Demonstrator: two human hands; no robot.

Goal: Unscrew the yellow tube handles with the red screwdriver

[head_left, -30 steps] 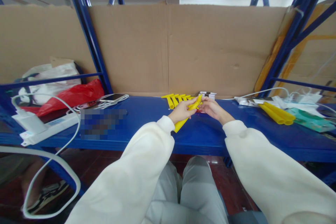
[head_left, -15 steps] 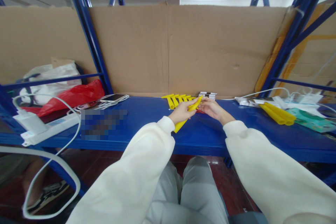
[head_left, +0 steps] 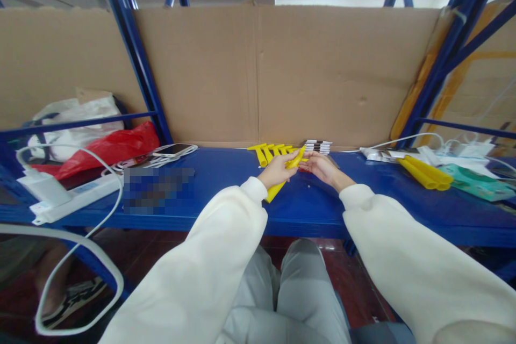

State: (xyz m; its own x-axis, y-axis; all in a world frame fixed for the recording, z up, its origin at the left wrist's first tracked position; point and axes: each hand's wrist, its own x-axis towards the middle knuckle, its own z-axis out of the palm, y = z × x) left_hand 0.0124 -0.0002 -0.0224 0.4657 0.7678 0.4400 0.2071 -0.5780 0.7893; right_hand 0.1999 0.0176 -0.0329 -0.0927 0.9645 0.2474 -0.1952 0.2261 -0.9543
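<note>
A yellow tapered tube (head_left: 274, 192) slants across my left hand (head_left: 277, 171), whose fingers are wrapped round its middle. Its wide end points down toward the table's front edge, and its narrow end rises above the thumb. Against that upper end, the fingers of my right hand (head_left: 321, 168) are drawn together; whether they pinch the tube or something small is hidden. Behind my hands, several yellow tube pieces (head_left: 262, 156) lie in a row. A stack of white pieces with dark bands (head_left: 318, 146) sits just beyond my right hand. Something red (head_left: 305, 169) shows below the fingers.
The blue tabletop (head_left: 226, 199) backs onto a cardboard sheet (head_left: 201, 75). To the right lie more yellow tubes (head_left: 426, 173) and a green packet (head_left: 479, 183). At left are a phone (head_left: 174, 149), a power strip (head_left: 80, 198) and a red bag (head_left: 121, 145). Another person's foot shows lower left.
Both hands have shifted slightly left with the tube. The tube's upper end looks more bent now, and my right fingers sit a little lower beside it.
</note>
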